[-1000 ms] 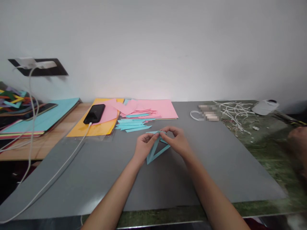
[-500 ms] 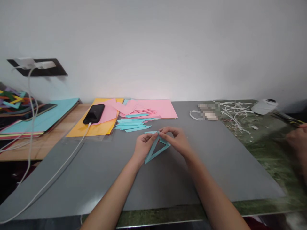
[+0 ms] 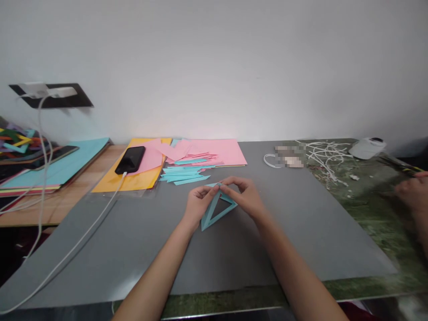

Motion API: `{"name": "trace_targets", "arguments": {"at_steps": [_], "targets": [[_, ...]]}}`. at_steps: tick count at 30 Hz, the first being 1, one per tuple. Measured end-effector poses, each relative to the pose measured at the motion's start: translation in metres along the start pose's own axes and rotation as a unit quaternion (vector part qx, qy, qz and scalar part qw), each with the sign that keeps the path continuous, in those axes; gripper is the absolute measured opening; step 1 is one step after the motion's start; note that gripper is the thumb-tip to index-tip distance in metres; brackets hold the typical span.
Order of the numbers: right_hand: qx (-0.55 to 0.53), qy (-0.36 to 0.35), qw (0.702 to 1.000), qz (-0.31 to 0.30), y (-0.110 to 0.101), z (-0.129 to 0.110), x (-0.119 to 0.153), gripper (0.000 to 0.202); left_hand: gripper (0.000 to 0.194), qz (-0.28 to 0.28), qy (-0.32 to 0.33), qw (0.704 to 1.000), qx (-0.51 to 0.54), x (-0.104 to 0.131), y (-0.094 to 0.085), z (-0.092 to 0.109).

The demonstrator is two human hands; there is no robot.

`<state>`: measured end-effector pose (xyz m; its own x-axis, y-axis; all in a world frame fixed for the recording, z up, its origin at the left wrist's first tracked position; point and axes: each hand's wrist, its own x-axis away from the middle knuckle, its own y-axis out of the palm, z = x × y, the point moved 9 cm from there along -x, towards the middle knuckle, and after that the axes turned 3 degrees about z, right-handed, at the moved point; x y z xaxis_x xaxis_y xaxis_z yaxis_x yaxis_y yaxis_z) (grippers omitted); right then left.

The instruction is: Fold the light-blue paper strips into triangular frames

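A light-blue folded paper triangle (image 3: 222, 215) with an open middle is held above the grey mat. My left hand (image 3: 198, 203) pinches its upper left side between thumb and fingers. At the top corner my right hand (image 3: 243, 195) closes thumb and forefinger on the same paper, close to the left thumb. A narrow blue end sticks out behind the left fingertips. Just beyond the hands lies a pile of light-blue paper strips (image 3: 185, 174), with pink paper strips (image 3: 200, 159) behind it.
A black phone (image 3: 131, 159) rests on yellow and pink sheets, its white cable (image 3: 90, 236) crossing the mat (image 3: 133, 249). Tangled white cords (image 3: 329, 154) and a white device (image 3: 367, 148) lie at right. Another person's hand (image 3: 413, 191) holds a thin tool there.
The paper triangle has tilted slightly, with its lower corner a little lower. Both hands keep their pinch almost in place. The other person's hand has shifted slightly left.
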<state>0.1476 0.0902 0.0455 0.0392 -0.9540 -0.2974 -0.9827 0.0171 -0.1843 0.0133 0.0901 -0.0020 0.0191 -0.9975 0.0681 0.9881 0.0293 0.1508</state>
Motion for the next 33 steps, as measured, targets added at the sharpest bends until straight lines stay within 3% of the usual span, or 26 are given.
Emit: {"name": "trace_targets", "arguments": {"at_steps": [2,5,9,16,22,28,33], "targets": [[-0.002,0.002,1.000,0.009,0.000,0.001,0.000,0.017,0.030,0.046,0.058,0.995,-0.068,0.001,-0.009,0.011],[-0.022,0.013,0.999,0.037,-0.003,0.007,-0.002,0.016,0.029,0.108,0.185,0.965,-0.154,0.009,-0.018,0.038],[-0.095,0.046,0.994,0.035,0.008,0.019,-0.001,0.019,0.020,0.074,0.288,0.942,-0.156,0.017,-0.009,0.057],[-0.214,0.123,0.969,0.026,0.027,0.035,0.003,0.026,0.017,0.052,0.304,0.935,-0.172,0.017,-0.005,0.054],[-0.202,0.108,0.973,0.039,0.021,0.032,0.001,0.019,0.015,0.071,0.297,0.937,-0.168,0.014,-0.009,0.050],[-0.238,0.127,0.962,0.033,0.030,0.038,0.003,0.018,0.015,0.092,0.291,0.941,-0.149,0.014,-0.014,0.048],[-0.239,0.117,0.963,0.041,0.032,0.036,0.005,0.020,0.017,0.078,0.297,0.942,-0.136,0.013,-0.012,0.042]]}}
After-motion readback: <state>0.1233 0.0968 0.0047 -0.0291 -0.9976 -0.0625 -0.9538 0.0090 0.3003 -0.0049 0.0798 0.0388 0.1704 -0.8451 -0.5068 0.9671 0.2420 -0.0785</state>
